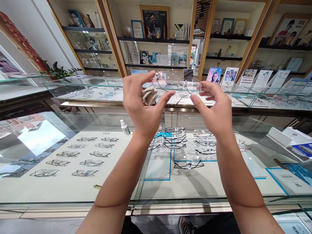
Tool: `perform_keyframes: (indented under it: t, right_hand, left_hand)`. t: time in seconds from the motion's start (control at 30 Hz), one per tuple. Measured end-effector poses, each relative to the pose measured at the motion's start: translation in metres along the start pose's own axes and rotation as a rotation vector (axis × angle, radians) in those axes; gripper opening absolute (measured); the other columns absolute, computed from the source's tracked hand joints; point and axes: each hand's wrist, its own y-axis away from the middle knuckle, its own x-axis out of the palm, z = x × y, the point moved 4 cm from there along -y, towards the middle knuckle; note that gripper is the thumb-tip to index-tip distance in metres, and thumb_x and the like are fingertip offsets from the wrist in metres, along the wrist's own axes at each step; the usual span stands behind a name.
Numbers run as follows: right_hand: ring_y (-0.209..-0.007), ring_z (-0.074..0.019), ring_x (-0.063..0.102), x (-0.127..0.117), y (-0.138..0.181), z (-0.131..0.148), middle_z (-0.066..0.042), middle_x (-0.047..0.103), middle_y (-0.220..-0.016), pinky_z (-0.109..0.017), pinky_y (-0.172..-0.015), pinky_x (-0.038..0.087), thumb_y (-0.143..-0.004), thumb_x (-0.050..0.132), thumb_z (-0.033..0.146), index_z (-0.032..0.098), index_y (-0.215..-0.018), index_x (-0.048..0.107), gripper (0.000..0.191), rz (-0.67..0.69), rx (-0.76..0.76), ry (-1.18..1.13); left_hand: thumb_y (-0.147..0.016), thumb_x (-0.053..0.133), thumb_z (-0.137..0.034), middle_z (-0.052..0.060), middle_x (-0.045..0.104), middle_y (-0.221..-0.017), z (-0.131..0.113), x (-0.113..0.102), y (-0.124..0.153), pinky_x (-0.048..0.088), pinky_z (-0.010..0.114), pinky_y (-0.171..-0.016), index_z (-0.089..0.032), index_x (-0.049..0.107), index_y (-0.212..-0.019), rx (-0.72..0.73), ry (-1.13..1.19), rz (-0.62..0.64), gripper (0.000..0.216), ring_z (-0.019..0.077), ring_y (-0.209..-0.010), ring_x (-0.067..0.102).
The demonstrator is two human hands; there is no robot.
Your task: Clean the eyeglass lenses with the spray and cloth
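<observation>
Glass counter (60, 191) well below; left hand (141, 105), cloth (149, 95) in palm, and right hand (215, 112) pinching outer rims of spectacles (179, 85) mid-air.

A glass display counter (60, 203) is filling the lower half of the frame, with rows of spectacle frames (85, 152) lying inside on a pale base. A second glass counter (73, 85) is running across the middle. Behind it, wall shelves (153, 40) with wooden edges are carrying framed pictures (154, 21). A green plant (57, 71) is standing at middle left, leaflets (247, 78) at upper right.
</observation>
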Motion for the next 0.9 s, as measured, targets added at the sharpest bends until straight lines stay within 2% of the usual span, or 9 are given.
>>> perform_keyframes:
  t: [0.17,0.3,0.47,0.63,0.77,0.9]
  right_hand:
    - [-0.119,-0.0322,0.072,0.0,0.002,0.002,-0.011,0.073,-0.136,-0.056,-0.098,0.062,-0.101,0.07,0.055,0.032,-0.143,0.063,0.048,-0.044,-0.064,0.007]
    - [-0.13,-0.0365,0.067,0.0,0.005,0.007,-0.012,0.068,-0.138,-0.062,-0.101,0.06,-0.102,0.068,0.057,0.035,-0.146,0.06,0.049,-0.133,-0.112,0.019]
    - [-0.14,-0.0394,0.06,0.002,0.006,0.012,-0.013,0.062,-0.144,-0.066,-0.107,0.057,-0.104,0.066,0.053,0.037,-0.152,0.056,0.051,-0.147,-0.132,0.048]
    - [-0.136,-0.0387,0.063,0.003,0.005,0.01,-0.013,0.065,-0.142,-0.066,-0.104,0.059,-0.105,0.065,0.052,0.038,-0.153,0.056,0.051,-0.161,-0.163,0.077]
    - [-0.142,-0.0397,0.061,0.006,0.004,0.008,-0.013,0.063,-0.148,-0.067,-0.104,0.06,-0.106,0.062,0.052,0.039,-0.155,0.055,0.051,-0.188,-0.178,0.054]
    - [-0.147,-0.0421,0.056,0.008,0.005,0.008,-0.014,0.061,-0.152,-0.07,-0.108,0.058,-0.105,0.063,0.054,0.039,-0.155,0.055,0.053,-0.208,-0.164,0.029]
  left_hand:
    - [-0.075,0.096,-0.064,0.008,0.068,-0.133,0.005,0.001,-0.001,0.061,0.048,-0.106,-0.036,0.073,-0.127,-0.027,0.029,0.003,0.064,0.0343,-0.139,0.061]
    - [-0.074,0.094,-0.069,0.008,0.072,-0.13,0.016,0.005,-0.003,0.062,0.047,-0.099,-0.035,0.073,-0.125,-0.072,0.059,0.035,0.064,0.0348,-0.134,0.065]
    - [-0.074,0.094,-0.069,0.009,0.074,-0.131,0.026,0.01,-0.004,0.063,0.043,-0.092,-0.035,0.074,-0.124,-0.091,0.086,0.074,0.064,0.0326,-0.128,0.07]
    - [-0.074,0.096,-0.065,0.007,0.074,-0.13,0.024,0.01,-0.002,0.062,0.045,-0.095,-0.037,0.074,-0.125,-0.048,0.058,0.028,0.062,0.0314,-0.128,0.069]
    - [-0.078,0.095,-0.059,0.007,0.075,-0.129,0.022,0.007,0.001,0.06,0.045,-0.099,-0.038,0.073,-0.128,0.026,-0.016,-0.068,0.058,0.0311,-0.13,0.067]
    - [-0.079,0.094,-0.059,0.007,0.074,-0.136,0.022,0.006,0.002,0.059,0.045,-0.099,-0.037,0.071,-0.13,0.052,-0.01,-0.09,0.06,0.032,-0.134,0.066]
